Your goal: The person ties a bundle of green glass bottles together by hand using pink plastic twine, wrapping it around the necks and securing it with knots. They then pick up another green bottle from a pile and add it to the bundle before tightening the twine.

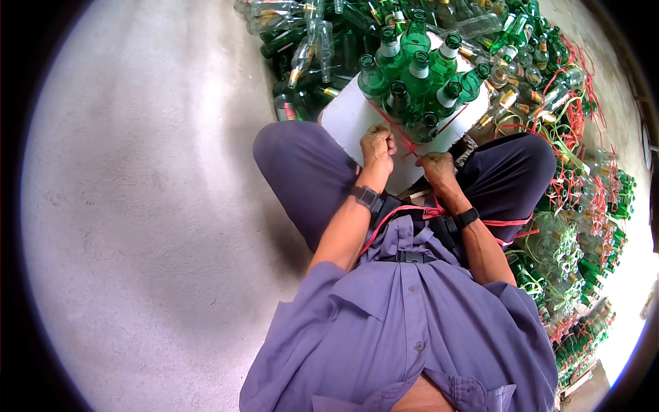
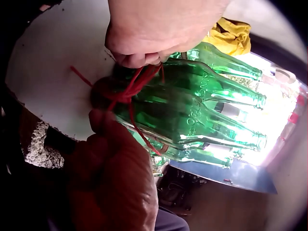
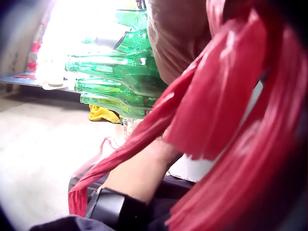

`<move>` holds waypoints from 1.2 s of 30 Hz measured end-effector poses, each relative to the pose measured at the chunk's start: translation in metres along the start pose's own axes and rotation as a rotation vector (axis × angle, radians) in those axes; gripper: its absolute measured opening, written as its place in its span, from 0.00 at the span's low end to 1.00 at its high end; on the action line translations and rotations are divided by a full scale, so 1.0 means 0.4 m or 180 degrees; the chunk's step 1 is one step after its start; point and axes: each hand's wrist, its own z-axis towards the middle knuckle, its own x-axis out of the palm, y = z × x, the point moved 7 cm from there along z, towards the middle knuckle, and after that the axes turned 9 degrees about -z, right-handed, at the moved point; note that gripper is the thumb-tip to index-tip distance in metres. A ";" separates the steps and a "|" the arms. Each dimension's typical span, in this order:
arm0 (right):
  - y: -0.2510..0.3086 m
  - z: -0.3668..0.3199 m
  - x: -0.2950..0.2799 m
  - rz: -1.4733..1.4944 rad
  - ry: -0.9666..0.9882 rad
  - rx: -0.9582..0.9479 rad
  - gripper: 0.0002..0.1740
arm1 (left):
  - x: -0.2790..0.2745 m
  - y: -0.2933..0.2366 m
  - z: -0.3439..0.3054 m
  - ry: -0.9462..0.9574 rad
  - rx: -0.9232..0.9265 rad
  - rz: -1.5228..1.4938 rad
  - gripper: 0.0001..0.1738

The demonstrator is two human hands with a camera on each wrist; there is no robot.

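Several green bottles (image 1: 419,75) stand in a tight cluster on a white board (image 1: 343,120), with red string (image 1: 410,147) around their lower part. The string crosses in a knot (image 2: 126,96) low on the near side. My left hand (image 1: 378,150) (image 2: 163,29) has curled fingers and pinches strands left of the knot. On the other side, my right hand (image 1: 439,169) (image 2: 120,178) pinches string close to the bottle base, its fingertips partly in shadow. Wide red strands (image 3: 216,91) hang close to the right wrist camera, beside my right hand (image 3: 175,36).
Loose green and clear bottles (image 1: 302,48) are heaped behind the board. Bundled bottles (image 1: 583,240) and tangled red string (image 1: 583,89) lie along the right. Bare concrete floor (image 1: 151,172) spans the left. Bent knees flank the board, and more red string (image 1: 429,210) crosses the lap.
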 end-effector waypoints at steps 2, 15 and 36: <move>-0.005 -0.003 -0.009 -0.0178 -0.0065 -0.0086 0.13 | 0.001 0.000 0.016 -0.0001 0.0000 -0.0030 0.02; 0.022 -0.043 -0.046 -0.0407 -0.0135 -0.0127 0.16 | -0.015 -0.002 -0.005 -0.0221 -0.0138 0.0045 0.08; 0.065 -0.064 -0.013 -0.0908 -0.0114 -0.0862 0.12 | 0.048 0.082 -0.119 0.0894 0.0177 0.1108 0.12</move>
